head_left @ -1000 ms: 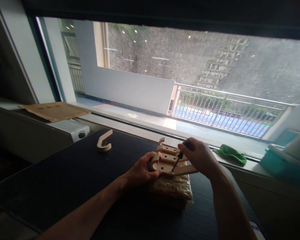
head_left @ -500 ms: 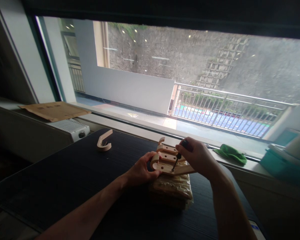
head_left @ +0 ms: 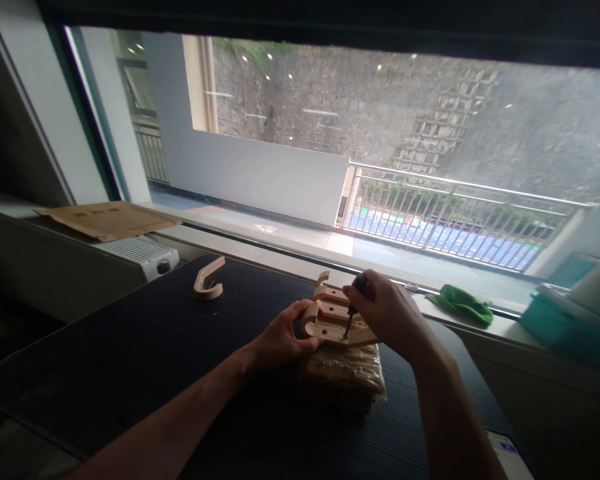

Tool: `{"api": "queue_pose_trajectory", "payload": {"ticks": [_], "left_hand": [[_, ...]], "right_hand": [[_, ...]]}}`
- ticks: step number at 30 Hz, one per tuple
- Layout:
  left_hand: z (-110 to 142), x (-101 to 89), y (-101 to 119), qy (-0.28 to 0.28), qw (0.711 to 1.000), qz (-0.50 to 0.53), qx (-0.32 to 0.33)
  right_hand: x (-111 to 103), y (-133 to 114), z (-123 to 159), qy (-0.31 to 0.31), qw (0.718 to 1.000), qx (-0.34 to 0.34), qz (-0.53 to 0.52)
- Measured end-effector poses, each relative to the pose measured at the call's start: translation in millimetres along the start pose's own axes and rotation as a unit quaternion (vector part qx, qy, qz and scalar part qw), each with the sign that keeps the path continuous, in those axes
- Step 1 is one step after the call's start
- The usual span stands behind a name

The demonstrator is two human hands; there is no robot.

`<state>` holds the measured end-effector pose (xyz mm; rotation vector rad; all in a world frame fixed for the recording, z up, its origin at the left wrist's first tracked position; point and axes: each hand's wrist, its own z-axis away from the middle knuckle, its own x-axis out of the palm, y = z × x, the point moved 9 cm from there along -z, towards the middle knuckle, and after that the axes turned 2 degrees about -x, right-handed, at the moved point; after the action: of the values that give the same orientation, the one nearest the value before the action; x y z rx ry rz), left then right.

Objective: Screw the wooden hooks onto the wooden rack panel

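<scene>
My right hand (head_left: 385,303) is closed round the dark handle of a screwdriver (head_left: 350,320). The screwdriver's tip meets a screw or hole in the nearest curved wooden hook (head_left: 333,336). With fingers and thumb, my left hand (head_left: 287,337) grips the curled end of that hook. Behind it lie more wooden hooks (head_left: 330,293) side by side, with dark holes along their flat parts. Under them is a stack wrapped in clear plastic (head_left: 347,377). A separate wooden hook (head_left: 207,283) rests on the dark table to the left, with small dark bits, perhaps screws, inside its curl.
The dark table (head_left: 130,353) stands against a window sill. A brown paper envelope (head_left: 110,220) lies on a ledge at left, above a white vented unit (head_left: 150,257). At right are a green cloth (head_left: 460,305) and a teal container (head_left: 555,327).
My right hand has shifted slightly left and up, tilting the screwdriver more upright. Its tip stays at about the same spot on the hook. My left hand keeps its hold.
</scene>
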<state>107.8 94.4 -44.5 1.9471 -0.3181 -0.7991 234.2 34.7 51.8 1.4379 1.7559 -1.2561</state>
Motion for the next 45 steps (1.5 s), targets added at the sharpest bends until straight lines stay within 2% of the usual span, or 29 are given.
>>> {"api": "queue_pose_trajectory", "payload": {"ticks": [5, 10, 13, 17, 20, 32, 39, 45], "left_hand": [[0, 0.5, -3, 0.002, 1.000, 0.005, 0.001], [0, -0.6, -3, 0.009, 1.000, 0.004, 0.010], [0, -0.2, 0, 0.005, 1.000, 0.004, 0.012], [0, -0.2, 1, 0.003, 1.000, 0.004, 0.007], [0, 0.2, 1, 0.003, 1.000, 0.002, 0.006], [0, -0.5, 0, 0.008, 1.000, 0.007, 0.007], [0, -0.1, -3, 0.008, 1.000, 0.009, -0.002], [0, -0.4, -3, 0.009, 1.000, 0.002, 0.008]], "right_hand": [[6, 22, -5, -0.011, 0.998, 0.019, -0.058], [5, 31, -7, 0.015, 0.998, 0.058, -0.014], [2, 29, -5, 0.014, 0.998, 0.052, -0.023], [3, 17, -2, -0.022, 0.996, 0.006, -0.088], [4, 14, -1, -0.029, 0.996, -0.001, -0.084], [7, 31, -7, -0.006, 0.998, 0.050, -0.042], [-1, 19, -2, 0.002, 0.994, 0.021, -0.104], [-5, 19, -4, 0.017, 0.997, 0.014, -0.075]]}}
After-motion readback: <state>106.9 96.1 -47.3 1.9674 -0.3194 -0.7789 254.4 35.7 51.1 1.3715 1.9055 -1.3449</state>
